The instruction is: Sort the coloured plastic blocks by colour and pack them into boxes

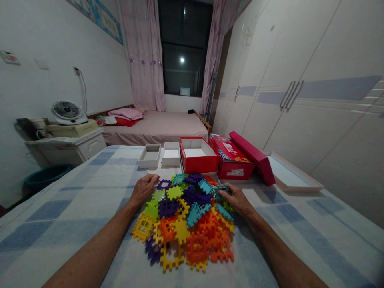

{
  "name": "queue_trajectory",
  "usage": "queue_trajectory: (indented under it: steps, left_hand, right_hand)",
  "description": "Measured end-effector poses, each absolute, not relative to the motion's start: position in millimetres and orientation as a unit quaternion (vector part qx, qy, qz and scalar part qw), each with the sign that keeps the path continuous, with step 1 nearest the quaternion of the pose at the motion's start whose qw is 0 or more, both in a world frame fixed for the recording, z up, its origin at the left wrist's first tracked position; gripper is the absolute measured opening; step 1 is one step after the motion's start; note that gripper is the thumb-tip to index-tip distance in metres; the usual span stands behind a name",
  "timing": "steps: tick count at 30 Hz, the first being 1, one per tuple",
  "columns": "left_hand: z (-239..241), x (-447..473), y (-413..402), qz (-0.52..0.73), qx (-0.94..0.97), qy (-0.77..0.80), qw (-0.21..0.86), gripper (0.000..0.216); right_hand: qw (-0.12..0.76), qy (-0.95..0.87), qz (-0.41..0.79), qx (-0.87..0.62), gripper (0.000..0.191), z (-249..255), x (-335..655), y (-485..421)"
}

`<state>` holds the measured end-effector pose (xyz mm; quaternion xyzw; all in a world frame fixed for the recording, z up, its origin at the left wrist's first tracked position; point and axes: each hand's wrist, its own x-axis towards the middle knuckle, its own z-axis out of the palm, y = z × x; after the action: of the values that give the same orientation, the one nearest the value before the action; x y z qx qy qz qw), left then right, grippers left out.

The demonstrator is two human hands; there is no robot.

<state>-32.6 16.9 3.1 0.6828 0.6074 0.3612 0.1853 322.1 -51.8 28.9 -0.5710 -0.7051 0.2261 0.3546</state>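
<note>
A heap of flat plastic interlocking tiles (186, 218) in yellow, orange, purple, teal and green lies on the blue-and-white checked cloth (75, 208) in front of me. My left hand (144, 188) rests palm down at the heap's far left edge, fingers curled loosely over the cloth beside a purple tile (164, 184). At the far right edge of the heap my right hand (237, 199) has its fingers closed round a teal tile (220, 191).
Beyond the heap stand two small white open boxes (150, 156) (171, 154), a red open box (196, 155), a red printed box with its lid leaning (240, 158), and a shallow white tray (288, 174). A bed, a fan on a cabinet and wardrobes surround the table.
</note>
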Motion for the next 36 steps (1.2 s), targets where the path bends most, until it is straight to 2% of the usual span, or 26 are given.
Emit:
queue_trajectory:
  steps: [12,18,22,27,32,36]
  left_hand:
    - [6,-31,16,0.35,0.696,0.606,0.159,0.045]
    - [3,-33,18,0.352,0.697,0.602,0.164,0.045]
    - [2,-33,19,0.352,0.697,0.602,0.165,0.045]
    - [2,-32,18,0.353,0.696,0.603,0.164,0.044]
    - [2,-32,17,0.35,0.694,0.608,0.165,0.044]
    - [2,-32,17,0.351,0.693,0.607,0.166,0.044]
  right_hand:
    - [0.341,-0.716,0.205,-0.574,0.022,33,325,-53]
    - [0.391,-0.661,0.207,-0.606,0.019,39,332,-52]
    - [0.432,-0.623,0.288,-0.585,0.027,44,330,-50]
    - [0.375,-0.671,0.329,-0.549,0.039,54,316,-38]
    - [0.274,-0.747,0.239,-0.557,0.03,52,295,-24]
    - [0.291,-0.723,0.235,-0.581,0.036,45,288,-19]
